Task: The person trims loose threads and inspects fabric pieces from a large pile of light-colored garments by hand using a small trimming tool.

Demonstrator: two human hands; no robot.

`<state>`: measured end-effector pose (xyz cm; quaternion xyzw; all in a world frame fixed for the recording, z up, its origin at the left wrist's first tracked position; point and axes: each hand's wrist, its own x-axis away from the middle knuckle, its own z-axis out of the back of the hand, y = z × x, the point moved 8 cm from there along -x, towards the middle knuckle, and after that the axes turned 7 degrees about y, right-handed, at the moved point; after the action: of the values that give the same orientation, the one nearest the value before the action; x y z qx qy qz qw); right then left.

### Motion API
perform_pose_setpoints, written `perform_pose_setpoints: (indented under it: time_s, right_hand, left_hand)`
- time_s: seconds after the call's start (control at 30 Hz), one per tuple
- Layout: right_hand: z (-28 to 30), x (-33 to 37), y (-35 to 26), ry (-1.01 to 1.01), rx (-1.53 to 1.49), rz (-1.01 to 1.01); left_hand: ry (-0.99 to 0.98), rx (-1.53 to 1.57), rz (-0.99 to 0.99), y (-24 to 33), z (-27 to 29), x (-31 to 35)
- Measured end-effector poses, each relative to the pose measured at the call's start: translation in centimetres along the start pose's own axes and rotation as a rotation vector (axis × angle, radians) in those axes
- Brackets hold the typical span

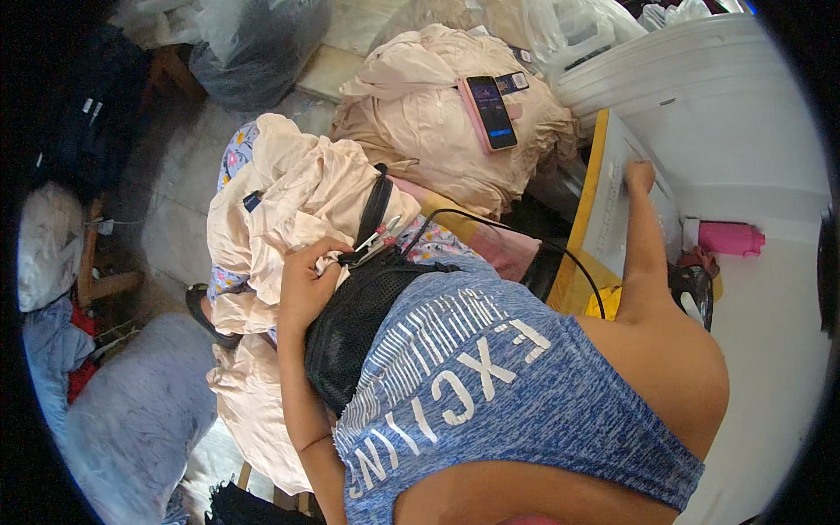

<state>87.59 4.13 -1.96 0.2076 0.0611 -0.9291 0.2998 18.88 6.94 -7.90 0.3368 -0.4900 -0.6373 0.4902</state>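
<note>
A cream garment (306,179) lies bunched over my lap, with a dark label showing. My left hand (311,276) is beside it, thumb and fingers closed at the upper edge of a black mesh bag (350,324) against my waist. A small pink-and-white tool (381,236) sticks out just past those fingers; its kind is unclear. My right arm stretches out to the right. At its end my right hand (641,177) is curled against the white panel (626,214) of a yellow-edged box. What those fingers hold, if anything, is hidden.
A large heap of cream garments (411,114) stands ahead, with a phone (492,112) on top. A black cable (525,232) arcs from my waist toward the box. A pink bottle (731,238) lies at the right. Filled plastic bags (140,420) stand on the left.
</note>
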Motion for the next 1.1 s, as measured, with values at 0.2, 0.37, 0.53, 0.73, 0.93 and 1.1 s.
perform_pose_setpoints:
  time_s: [0.2,0.37,0.53,0.73,0.93,1.1]
  right_hand:
    - [2.0,3.1,0.0,0.188,-0.016,-0.055]
    - [3.6,4.0,-0.5,0.174,0.074,-0.192]
    - [6.9,3.9,-6.3,0.327,0.114,-0.122]
    - [7.0,5.2,-20.9,0.375,-0.12,0.343]
    - [-8.0,7.5,-29.9,-0.458,-0.872,0.313]
    - [-12.1,8.9,-31.7,-0.535,-0.811,0.29]
  left_hand:
    - [0.001,0.036,0.024,-0.3,-0.2,0.0]
    - [-0.018,0.042,0.077,-0.2,-0.3,-0.1]
    - [-0.033,0.042,0.122,-0.9,-0.3,0.1]
    - [-0.034,0.035,0.09,-0.6,-0.5,-0.1]
    - [-0.058,0.042,0.109,-0.2,-0.6,-0.3]
    - [-0.067,0.098,0.194,-1.5,-0.8,0.1]
